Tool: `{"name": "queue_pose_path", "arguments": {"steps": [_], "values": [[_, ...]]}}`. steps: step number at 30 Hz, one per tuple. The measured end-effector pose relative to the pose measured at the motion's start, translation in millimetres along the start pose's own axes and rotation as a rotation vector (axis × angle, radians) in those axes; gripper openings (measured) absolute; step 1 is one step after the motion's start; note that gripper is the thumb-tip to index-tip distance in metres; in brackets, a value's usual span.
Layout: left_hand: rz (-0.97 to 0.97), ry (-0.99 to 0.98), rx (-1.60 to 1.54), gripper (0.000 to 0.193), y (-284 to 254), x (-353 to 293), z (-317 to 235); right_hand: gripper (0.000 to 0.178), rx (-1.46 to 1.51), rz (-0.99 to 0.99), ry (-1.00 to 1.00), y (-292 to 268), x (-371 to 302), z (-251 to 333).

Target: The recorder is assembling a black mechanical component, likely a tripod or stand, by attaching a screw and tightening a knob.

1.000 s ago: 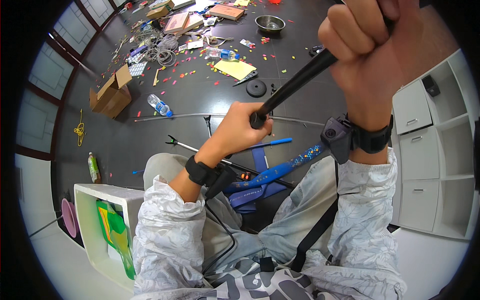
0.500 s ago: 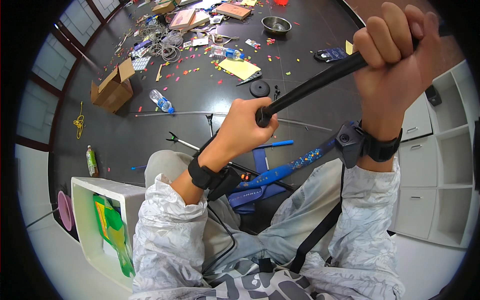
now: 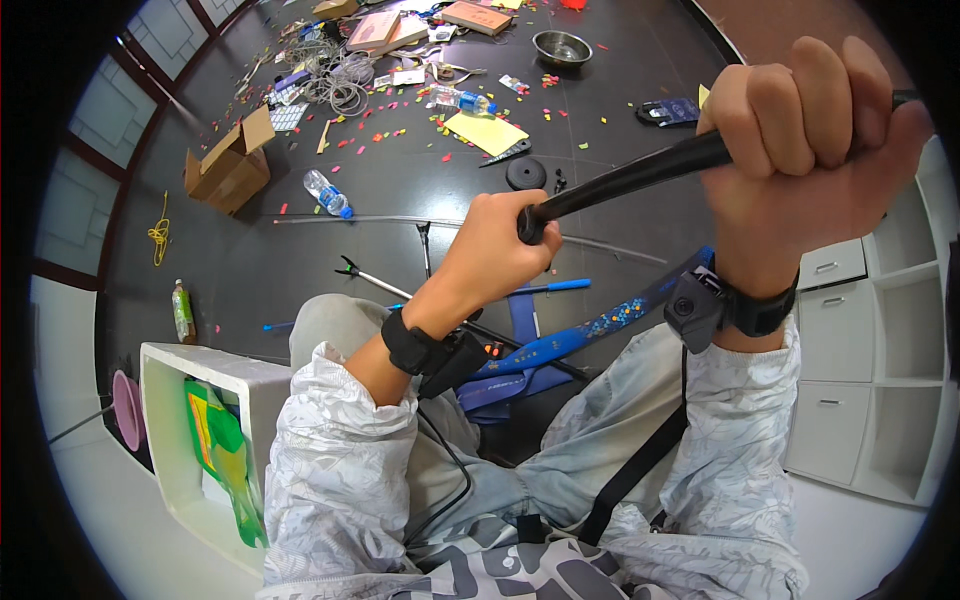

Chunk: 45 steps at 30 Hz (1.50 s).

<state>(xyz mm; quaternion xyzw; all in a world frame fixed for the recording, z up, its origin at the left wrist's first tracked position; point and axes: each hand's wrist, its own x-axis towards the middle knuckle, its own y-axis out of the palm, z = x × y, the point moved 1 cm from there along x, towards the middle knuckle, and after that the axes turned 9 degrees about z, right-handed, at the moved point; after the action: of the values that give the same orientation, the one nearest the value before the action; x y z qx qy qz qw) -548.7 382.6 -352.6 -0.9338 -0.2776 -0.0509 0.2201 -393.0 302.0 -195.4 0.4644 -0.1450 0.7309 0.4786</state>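
A thick black rod [image 3: 640, 178] slants up to the right in front of me. My left hand [image 3: 492, 245] is closed round its blunt lower end, thumb folded over. Higher up, my right hand [image 3: 805, 150] wraps its fingers round the rod, and a short bit of it shows beyond that fist. Below the rod, a long blue patterned bag [image 3: 570, 345] lies across my lap area. Under my left hand is a pole with a forked tip [image 3: 348, 266], resting on the floor. A blue-ended stick [image 3: 568, 285] lies near it.
At my left stands a white box [image 3: 215, 360] holding a green-and-yellow packet [image 3: 215, 430]. White cabinets [image 3: 835, 330] are at right. Farther out lie a cardboard box [image 3: 230, 170], a water bottle [image 3: 327, 194], a black tape roll [image 3: 525, 173], a metal bowl [image 3: 562, 48] and scattered paper bits.
My right hand has shifted right and down, so the rod slants less steeply. The left hand stays almost in place on the lower end.
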Motion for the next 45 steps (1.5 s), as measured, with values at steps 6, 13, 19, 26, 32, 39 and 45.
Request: {"name": "queue_pose_path", "arguments": {"steps": [6, 13, 19, 26, 32, 39, 45], "values": [[0.040, 0.015, 0.027, 0.017, -5, -1, -2, 0.031, 0.113, 0.094, 0.012, -10, 2, 6], [0.270, 0.016, -0.053, 0.025, -4, -6, -13, 0.031, 0.262, 0.208, 0.126, -20, 4, 12], [0.154, 0.094, -0.280, 0.018, -6, 3, -37, 0.040, 0.115, -0.124, 0.254, 12, -9, -63], [-0.031, 0.007, -0.289, 0.013, -10, 4, -1, 0.041, -0.703, -0.213, 0.489, -2, -13, -81], [-0.167, 0.004, -0.144, 0.010, -8, 7, 15, 0.029, -0.821, -0.350, 0.576, -11, -45, -108], [-0.241, 0.075, -0.225, 0.013, -13, 6, 9, 0.027, -0.605, -0.253, 0.777, 0, -61, -122], [-0.107, -0.091, -0.214, 0.006, -9, 0, 24, 0.040, -0.724, -0.154, 0.747, -18, -67, -104]]}}
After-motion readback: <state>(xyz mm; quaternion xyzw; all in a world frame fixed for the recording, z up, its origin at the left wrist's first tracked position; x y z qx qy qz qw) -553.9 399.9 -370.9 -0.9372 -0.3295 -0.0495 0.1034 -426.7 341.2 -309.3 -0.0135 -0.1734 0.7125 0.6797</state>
